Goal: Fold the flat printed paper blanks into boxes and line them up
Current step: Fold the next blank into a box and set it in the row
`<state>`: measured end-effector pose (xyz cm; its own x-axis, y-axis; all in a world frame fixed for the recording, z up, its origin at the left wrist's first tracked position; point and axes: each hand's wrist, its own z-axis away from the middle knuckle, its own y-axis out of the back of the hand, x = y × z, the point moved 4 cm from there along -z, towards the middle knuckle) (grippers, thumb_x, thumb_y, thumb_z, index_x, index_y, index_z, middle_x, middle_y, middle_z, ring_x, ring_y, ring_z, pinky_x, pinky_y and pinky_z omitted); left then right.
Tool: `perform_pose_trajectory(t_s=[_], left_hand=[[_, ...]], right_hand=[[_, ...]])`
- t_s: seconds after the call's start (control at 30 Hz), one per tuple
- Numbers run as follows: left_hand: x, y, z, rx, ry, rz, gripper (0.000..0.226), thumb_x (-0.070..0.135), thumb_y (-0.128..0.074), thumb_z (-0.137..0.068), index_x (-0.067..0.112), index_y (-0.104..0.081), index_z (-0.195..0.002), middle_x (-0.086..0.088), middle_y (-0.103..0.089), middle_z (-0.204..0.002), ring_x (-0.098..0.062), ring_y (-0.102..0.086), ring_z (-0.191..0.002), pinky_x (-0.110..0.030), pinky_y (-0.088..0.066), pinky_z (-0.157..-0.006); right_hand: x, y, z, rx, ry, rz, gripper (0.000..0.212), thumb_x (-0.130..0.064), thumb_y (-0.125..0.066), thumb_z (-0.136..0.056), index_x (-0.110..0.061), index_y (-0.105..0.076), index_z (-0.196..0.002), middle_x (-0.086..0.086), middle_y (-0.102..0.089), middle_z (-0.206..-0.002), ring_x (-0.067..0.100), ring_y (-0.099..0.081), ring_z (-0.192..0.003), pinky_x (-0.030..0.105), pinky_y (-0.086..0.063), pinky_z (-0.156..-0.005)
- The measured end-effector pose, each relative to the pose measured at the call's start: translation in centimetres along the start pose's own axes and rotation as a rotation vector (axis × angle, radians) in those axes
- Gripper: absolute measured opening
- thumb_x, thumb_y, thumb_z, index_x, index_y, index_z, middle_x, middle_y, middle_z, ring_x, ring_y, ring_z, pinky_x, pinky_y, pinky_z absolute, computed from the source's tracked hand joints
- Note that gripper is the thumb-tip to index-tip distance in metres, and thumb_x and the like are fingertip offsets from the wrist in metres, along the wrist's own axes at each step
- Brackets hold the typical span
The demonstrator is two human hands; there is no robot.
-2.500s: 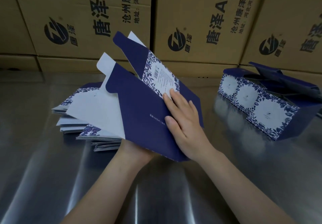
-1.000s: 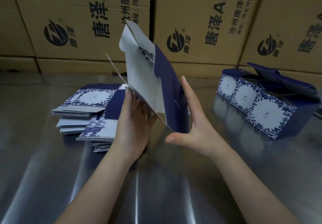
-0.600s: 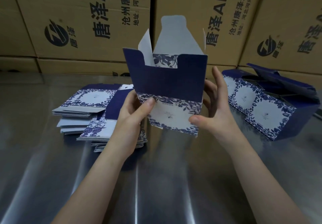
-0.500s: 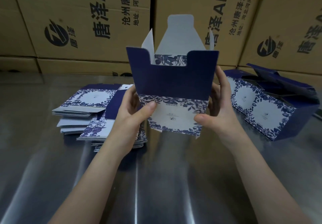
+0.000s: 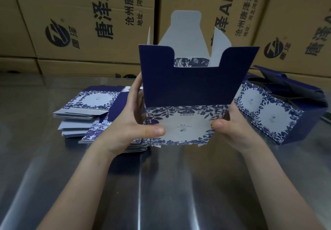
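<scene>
half-opened box [image 5: 189,90] held up over worktop [image 5: 161,185], mid-view, top flaps standing open — prob. to square up the walls before tucking. gripped at both sides: left hand [image 5: 132,127] & right hand [image 5: 231,129], thumbs on printed front, fingers behind. stack of flat blanks [image 5: 86,108] kept at left, w/in reach; finished boxes [image 5: 272,117] lined up at right — likely spot for this one too.
</scene>
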<state>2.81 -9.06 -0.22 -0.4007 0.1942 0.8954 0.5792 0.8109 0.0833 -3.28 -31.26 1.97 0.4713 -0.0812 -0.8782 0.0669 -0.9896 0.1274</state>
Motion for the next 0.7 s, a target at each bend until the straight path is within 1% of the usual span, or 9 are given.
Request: perform_pose_trajectory(t_s=[0.1, 0.23, 0.33, 0.37, 0.43, 0.47, 0.53, 0.63, 0.7], left_hand=[[0.2, -0.2, 0.0, 0.015, -0.019, -0.017, 0.124, 0.051, -0.094, -0.050, 0.035, -0.024, -0.151, 0.017, -0.055, -0.138, -0.009, -0.052, -0.130, -0.021, -0.050, -0.092], [0.6, -0.2, -0.4, 0.062, -0.081, -0.058, 0.119, 0.048, -0.093, -0.055, 0.038, -0.023, -0.152, 0.004, -0.041, -0.152, -0.020, -0.039, -0.141, -0.051, -0.037, -0.111], [0.7, -0.4, -0.7, 0.067, -0.110, -0.072, 0.116, 0.041, -0.092, -0.060, 0.034, -0.023, -0.153, 0.001, -0.037, -0.154, -0.023, -0.034, -0.144, -0.057, -0.031, -0.114], [0.6, -0.4, -0.7, 0.065, -0.109, -0.079, 0.114, 0.040, -0.092, -0.061, 0.033, -0.024, -0.153, 0.000, -0.037, -0.155, -0.024, -0.034, -0.144, -0.057, -0.030, -0.115], [0.5, -0.4, -0.7, 0.065, -0.101, -0.097, 0.111, 0.038, -0.091, -0.064, 0.032, -0.025, -0.153, 0.000, -0.039, -0.154, -0.023, -0.034, -0.144, -0.057, -0.029, -0.115], [0.4, -0.4, -0.7, 0.072, -0.096, -0.112, 0.110, 0.037, -0.091, -0.065, 0.032, -0.025, -0.153, 0.002, -0.040, -0.154, -0.021, -0.035, -0.144, -0.056, -0.029, -0.115], [0.2, -0.3, -0.8, 0.105, -0.089, -0.158, 0.104, 0.032, -0.089, -0.067, 0.035, -0.028, -0.152, 0.007, -0.044, -0.151, -0.018, -0.038, -0.142, -0.052, -0.032, -0.114], [0.1, -0.3, -0.7, 0.202, -0.081, -0.243, 0.095, 0.036, -0.085, -0.064, 0.047, -0.037, -0.145, 0.009, -0.048, -0.144, -0.018, -0.050, -0.131, -0.050, -0.045, -0.105], [-0.1, -0.3, -0.7, 0.264, -0.067, -0.290, 0.087, 0.037, -0.084, -0.065, 0.048, -0.043, -0.141, 0.008, -0.052, -0.136, -0.016, -0.057, -0.121, -0.049, -0.051, -0.097]], right_hand=[[0.1, 0.2, 0.0, 0.026, 0.002, -0.004, 0.087, -0.047, -0.083, -0.070, -0.028, -0.034, -0.139, -0.018, -0.060, -0.131, 0.005, -0.058, -0.121, 0.017, -0.049, -0.091], [-0.3, 0.4, -0.3, 0.037, 0.052, -0.006, 0.071, -0.035, -0.082, -0.074, -0.030, -0.047, -0.135, -0.010, -0.061, -0.130, 0.014, -0.057, -0.123, 0.023, -0.048, -0.095], [-0.5, 0.6, -0.4, 0.063, 0.082, -0.028, 0.062, -0.020, -0.073, -0.074, -0.024, -0.052, -0.131, -0.004, -0.063, -0.125, 0.020, -0.057, -0.120, 0.031, -0.047, -0.096], [-0.6, 0.5, -0.4, 0.080, 0.092, -0.041, 0.061, -0.023, -0.073, -0.074, -0.021, -0.051, -0.131, -0.003, -0.064, -0.124, 0.021, -0.057, -0.120, 0.034, -0.047, -0.098], [-0.8, 0.2, -0.5, 0.097, 0.104, -0.077, 0.071, -0.045, -0.078, -0.074, -0.020, -0.048, -0.134, -0.001, -0.061, -0.130, 0.025, -0.053, -0.126, 0.040, -0.043, -0.104], [-0.9, -0.1, -0.5, 0.095, 0.103, -0.095, 0.076, -0.058, -0.075, -0.074, -0.022, -0.048, -0.136, 0.000, -0.058, -0.134, 0.025, -0.050, -0.130, 0.042, -0.041, -0.107], [-1.1, -0.3, -0.6, 0.110, 0.095, -0.117, 0.079, -0.071, -0.068, -0.071, -0.029, -0.050, -0.136, -0.004, -0.056, -0.136, 0.022, -0.050, -0.128, 0.043, -0.038, -0.107], [-1.2, -0.3, -0.7, 0.167, 0.106, -0.140, 0.085, -0.072, -0.071, -0.068, -0.029, -0.048, -0.138, 0.005, -0.047, -0.127, 0.024, -0.035, -0.111, 0.046, -0.028, -0.097], [-1.1, 0.0, -0.7, 0.200, 0.132, -0.115, 0.087, -0.063, -0.074, -0.072, -0.030, -0.039, -0.145, 0.010, -0.049, -0.132, 0.026, -0.043, -0.108, 0.042, -0.037, -0.098]])
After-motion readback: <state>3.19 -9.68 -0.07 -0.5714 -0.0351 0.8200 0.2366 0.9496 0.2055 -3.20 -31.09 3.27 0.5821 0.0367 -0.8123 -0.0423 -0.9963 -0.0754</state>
